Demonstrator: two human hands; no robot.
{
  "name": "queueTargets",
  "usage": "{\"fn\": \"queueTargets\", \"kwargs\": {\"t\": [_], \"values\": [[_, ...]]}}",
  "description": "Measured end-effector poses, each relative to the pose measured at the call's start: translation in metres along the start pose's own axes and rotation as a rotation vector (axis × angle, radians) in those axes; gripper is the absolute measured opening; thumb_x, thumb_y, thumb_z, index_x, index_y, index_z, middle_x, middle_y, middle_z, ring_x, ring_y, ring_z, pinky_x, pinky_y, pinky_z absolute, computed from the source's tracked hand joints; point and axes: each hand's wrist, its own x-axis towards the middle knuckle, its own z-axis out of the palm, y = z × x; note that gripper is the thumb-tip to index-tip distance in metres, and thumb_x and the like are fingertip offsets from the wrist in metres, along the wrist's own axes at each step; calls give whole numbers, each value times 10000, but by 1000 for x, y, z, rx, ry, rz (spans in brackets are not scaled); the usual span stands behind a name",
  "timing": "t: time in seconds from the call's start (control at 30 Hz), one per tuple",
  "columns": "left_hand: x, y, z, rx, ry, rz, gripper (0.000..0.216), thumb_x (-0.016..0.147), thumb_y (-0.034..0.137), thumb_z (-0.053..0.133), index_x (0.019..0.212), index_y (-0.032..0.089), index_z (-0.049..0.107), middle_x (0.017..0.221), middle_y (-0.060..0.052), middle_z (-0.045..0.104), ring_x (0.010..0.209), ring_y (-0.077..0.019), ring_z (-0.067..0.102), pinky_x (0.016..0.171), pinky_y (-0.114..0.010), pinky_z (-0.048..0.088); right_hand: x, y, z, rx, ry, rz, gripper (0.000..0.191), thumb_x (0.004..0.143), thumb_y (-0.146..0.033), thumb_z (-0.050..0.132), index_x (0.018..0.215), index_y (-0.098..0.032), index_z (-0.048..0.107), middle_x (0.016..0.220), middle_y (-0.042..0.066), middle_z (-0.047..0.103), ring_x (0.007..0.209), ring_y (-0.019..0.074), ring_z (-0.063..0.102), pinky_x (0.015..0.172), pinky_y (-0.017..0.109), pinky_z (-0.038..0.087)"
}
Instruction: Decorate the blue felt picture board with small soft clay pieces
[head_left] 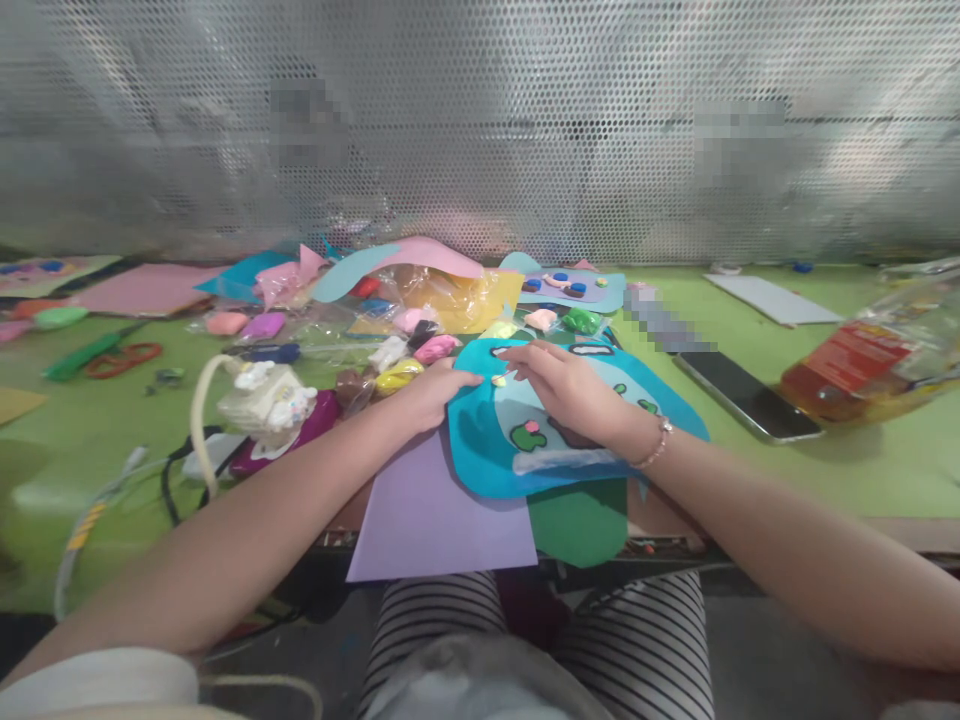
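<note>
The left hand (pixel 436 396) pinches the left edge of a rounded bright-blue card (pixel 481 460), which lies beneath the right hand (pixel 566 388). The right hand is curled narrow beside a small pale-yellow lump (pixel 499 381); whether it grips anything, I cannot tell.

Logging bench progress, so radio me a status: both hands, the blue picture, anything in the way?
Left hand at left edge of blue picture, thumb on it. Right hand over it, hiding part. Lilac sheet partly underneath.
</note>
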Motion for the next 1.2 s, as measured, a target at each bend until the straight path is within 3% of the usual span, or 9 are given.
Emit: {"fn": "queueTargets", "kwargs": {"t": [0.43,0.7,1.2], "values": [[-1,-2,-1,14,6,19,138,633,40,610,717,145,639,673,-28,661,573,-131,596,565,-256,459,1,-3,-3,74,32,-54,381,871,-20,293,1158,-196,470,904,61,597,844,144,576,737,306,507],[-2,1,3,3,17,-29,176,638,42,631,784,139,648,734,-54,673,613,-161,611,600,-300,483,-1,2,-2,146,30,2,423,860,-12,292,1206,-194,456,905,45,632,854,134,586,767,301,502],[-2,0,2,-1,-21,16,169,630,45,620,764,142,652,717,-40,685,621,-155,626,606,-284,495,1,3,4,208,-12,83,280,894,-99,376,1096,-177,554,933,42,670,878,131,627,786,289,514]]}}
